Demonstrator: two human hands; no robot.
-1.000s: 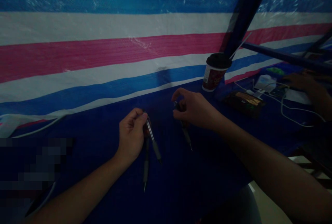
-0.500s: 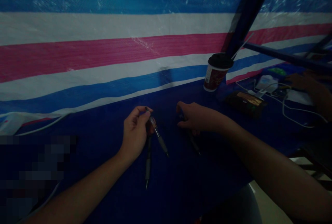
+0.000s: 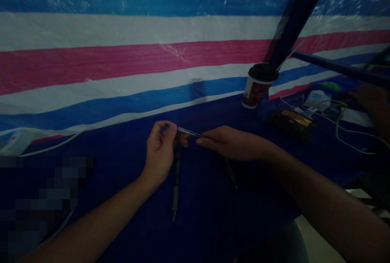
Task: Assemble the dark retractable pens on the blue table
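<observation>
A clear-barrelled pen (image 3: 189, 132) is held level above the table between both hands. My left hand (image 3: 163, 149) pinches its left end between thumb and fingers. My right hand (image 3: 233, 142) is closed round the other end, which hides the grip and tip. Below my left hand a second pen (image 3: 176, 194) lies on the blue table, its tip toward me. A third pen (image 3: 230, 173) lies beneath my right hand, its upper part covered by the hand.
A lidded dark red paper cup (image 3: 258, 86) with a straw stands near the striped sheet. Right of it are a dark packet (image 3: 294, 123), white cables (image 3: 338, 129) and another person's hand (image 3: 371, 96). A blue metal bar (image 3: 300, 15) slants up behind the cup.
The pen in my left hand has swung from pointing down toward me to nearly level. My right hand has moved left off the pen on the table and closed on the held pen.
</observation>
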